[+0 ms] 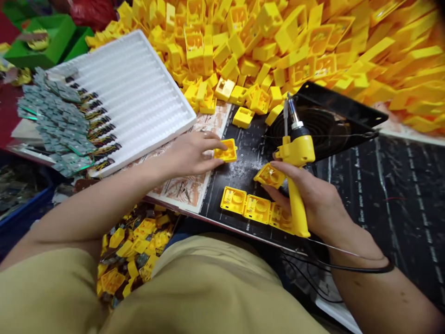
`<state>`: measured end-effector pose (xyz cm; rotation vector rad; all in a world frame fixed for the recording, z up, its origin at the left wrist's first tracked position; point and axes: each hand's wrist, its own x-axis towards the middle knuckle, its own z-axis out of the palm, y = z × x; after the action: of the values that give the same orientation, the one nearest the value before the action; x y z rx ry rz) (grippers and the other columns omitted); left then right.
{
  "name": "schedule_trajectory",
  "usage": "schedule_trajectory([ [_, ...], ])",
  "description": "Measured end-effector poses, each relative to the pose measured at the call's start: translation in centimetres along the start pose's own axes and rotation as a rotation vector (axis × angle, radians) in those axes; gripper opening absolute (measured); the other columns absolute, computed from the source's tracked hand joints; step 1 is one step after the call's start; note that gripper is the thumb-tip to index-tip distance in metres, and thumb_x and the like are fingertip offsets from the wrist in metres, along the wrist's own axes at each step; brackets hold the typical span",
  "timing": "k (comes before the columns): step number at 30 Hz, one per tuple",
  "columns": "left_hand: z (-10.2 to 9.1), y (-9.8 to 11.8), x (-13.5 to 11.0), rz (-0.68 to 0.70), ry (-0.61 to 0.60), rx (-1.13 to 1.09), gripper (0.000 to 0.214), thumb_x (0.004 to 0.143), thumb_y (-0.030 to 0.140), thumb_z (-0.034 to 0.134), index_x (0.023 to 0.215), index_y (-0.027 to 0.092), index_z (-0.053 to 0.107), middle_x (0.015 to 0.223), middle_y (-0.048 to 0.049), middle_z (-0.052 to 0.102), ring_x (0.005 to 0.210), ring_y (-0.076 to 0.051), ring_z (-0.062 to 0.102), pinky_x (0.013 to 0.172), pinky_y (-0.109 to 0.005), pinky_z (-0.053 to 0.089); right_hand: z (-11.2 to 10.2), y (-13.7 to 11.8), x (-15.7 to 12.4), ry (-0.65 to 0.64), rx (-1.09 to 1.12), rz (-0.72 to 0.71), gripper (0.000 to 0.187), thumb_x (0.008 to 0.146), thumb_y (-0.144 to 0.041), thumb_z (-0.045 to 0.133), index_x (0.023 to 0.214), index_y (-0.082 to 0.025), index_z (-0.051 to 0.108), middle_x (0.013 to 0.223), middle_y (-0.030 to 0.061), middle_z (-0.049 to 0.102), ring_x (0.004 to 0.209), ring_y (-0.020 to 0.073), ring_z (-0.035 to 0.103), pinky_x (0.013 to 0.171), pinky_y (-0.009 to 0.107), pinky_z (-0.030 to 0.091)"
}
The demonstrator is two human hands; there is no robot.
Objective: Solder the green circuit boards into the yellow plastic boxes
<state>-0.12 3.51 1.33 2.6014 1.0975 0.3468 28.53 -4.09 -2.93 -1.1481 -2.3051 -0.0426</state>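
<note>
My left hand (189, 155) grips a small yellow plastic housing (226, 151) lying on the black work mat (382, 185). My right hand (313, 199) holds a yellow-handled soldering iron (295, 157), tip pointing up, and also pinches another yellow housing (269, 175) with its fingertips. A row of three open yellow housings (255, 207) lies on the mat just below my right hand.
A huge heap of yellow housings (278, 41) fills the back. A white grooved tray (135, 93) holds green circuit boards (59, 120) at its left. A black fan (323, 125) sits behind the iron. More yellow parts lie in a bin (135, 246) by my knee. Green bins (45, 41) stand far left.
</note>
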Motion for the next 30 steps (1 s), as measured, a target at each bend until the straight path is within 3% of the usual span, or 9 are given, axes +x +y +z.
schedule_trajectory([
  [3, 2.1, 1.8, 3.1, 0.001, -0.183, 0.067, 0.037, 0.093, 0.037, 0.061, 0.120, 0.014, 0.065, 0.111, -0.0135, 0.074, 0.103, -0.027, 0.070, 0.087, -0.038, 0.054, -0.4, 0.2, 0.0, -0.034, 0.002, -0.035, 0.037, 0.101, -0.025, 0.055, 0.136, -0.020, 0.048, 0.094, 0.0048, 0.068, 0.075, 0.0183, 0.069, 0.061, 0.028, 0.055],
  [6, 2.2, 3.4, 4.9, 0.082, -0.312, -0.013, 0.045, 0.094, 0.047, 0.060, 0.127, 0.015, 0.061, 0.111, -0.0111, 0.074, 0.102, -0.025, 0.069, 0.087, -0.035, 0.054, -0.7, 0.5, 0.0, -0.056, 0.012, -0.065, 0.033, 0.102, -0.025, 0.051, 0.135, -0.018, 0.048, 0.093, 0.0058, 0.068, 0.072, 0.0174, 0.067, 0.061, 0.027, 0.054],
  [11, 2.5, 0.8, 9.4, -0.201, 0.001, 0.190, 0.047, 0.099, 0.043, 0.050, 0.133, 0.011, 0.058, 0.138, -0.0195, 0.059, 0.126, -0.034, 0.057, 0.104, -0.048, 0.048, -0.9, 0.6, 0.1, 0.009, -0.006, -0.071, 0.038, 0.100, -0.027, 0.056, 0.136, -0.017, 0.048, 0.088, 0.0054, 0.068, 0.070, 0.0185, 0.065, 0.062, 0.031, 0.056],
  [15, 3.3, -2.2, 11.9, -0.223, 0.013, 0.244, 0.049, 0.096, 0.038, 0.053, 0.137, 0.011, 0.056, 0.138, -0.0223, 0.056, 0.125, -0.038, 0.057, 0.099, -0.052, 0.050, -0.8, 0.5, 0.4, 0.021, 0.006, -0.138, 0.043, 0.098, -0.019, 0.060, 0.139, -0.019, 0.047, 0.096, 0.0060, 0.071, 0.082, 0.0195, 0.068, 0.072, 0.032, 0.058],
  [19, 0.4, -2.7, 11.0, -0.152, -0.035, 0.141, 0.036, 0.093, 0.034, 0.048, 0.119, 0.017, 0.065, 0.109, -0.0083, 0.068, 0.102, -0.027, 0.066, 0.089, -0.044, 0.054, -0.8, 0.7, 0.2, 0.024, -0.003, -0.114, 0.045, 0.096, -0.017, 0.061, 0.139, -0.019, 0.046, 0.091, 0.0035, 0.069, 0.075, 0.0173, 0.066, 0.070, 0.030, 0.056],
  [22, -2.2, -0.9, 9.5, -0.090, -0.317, 0.161, 0.041, 0.085, 0.043, 0.057, 0.117, 0.017, 0.064, 0.089, -0.0050, 0.068, 0.082, -0.023, 0.066, 0.075, -0.036, 0.053, -0.7, 0.8, 0.0, 0.021, -0.066, -0.095, 0.040, 0.097, -0.019, 0.062, 0.135, -0.019, 0.049, 0.079, 0.0002, 0.063, 0.064, 0.0156, 0.059, 0.062, 0.028, 0.049],
  [25, -2.7, 1.5, 8.1, -0.037, -0.610, 0.254, 0.050, 0.077, 0.049, 0.067, 0.116, 0.017, 0.062, 0.082, -0.0057, 0.068, 0.070, -0.021, 0.062, 0.064, -0.031, 0.049, -0.6, 0.7, 0.0, 0.006, -0.067, -0.108, 0.036, 0.097, -0.019, 0.062, 0.131, -0.016, 0.051, 0.081, 0.0018, 0.064, 0.068, 0.0157, 0.059, 0.065, 0.027, 0.049],
  [27, -2.0, 2.3, 7.0, -0.004, -0.609, 0.294, 0.050, 0.081, 0.049, 0.066, 0.119, 0.017, 0.060, 0.092, -0.0092, 0.070, 0.075, -0.023, 0.064, 0.066, -0.032, 0.049, -0.6, 0.7, 0.1, -0.004, -0.039, -0.120, 0.035, 0.097, -0.018, 0.061, 0.130, -0.015, 0.051, 0.084, 0.0031, 0.065, 0.072, 0.0157, 0.060, 0.066, 0.027, 0.048],
  [30, -0.4, 1.3, 5.3, -0.003, -0.429, 0.218, 0.044, 0.091, 0.045, 0.059, 0.124, 0.016, 0.058, 0.109, -0.0112, 0.070, 0.094, -0.024, 0.066, 0.078, -0.032, 0.050, -0.6, 0.7, 0.1, -0.014, 0.011, -0.119, 0.035, 0.099, -0.018, 0.057, 0.133, -0.017, 0.049, 0.076, -0.0004, 0.058, 0.069, 0.0150, 0.057, 0.060, 0.025, 0.045],
])
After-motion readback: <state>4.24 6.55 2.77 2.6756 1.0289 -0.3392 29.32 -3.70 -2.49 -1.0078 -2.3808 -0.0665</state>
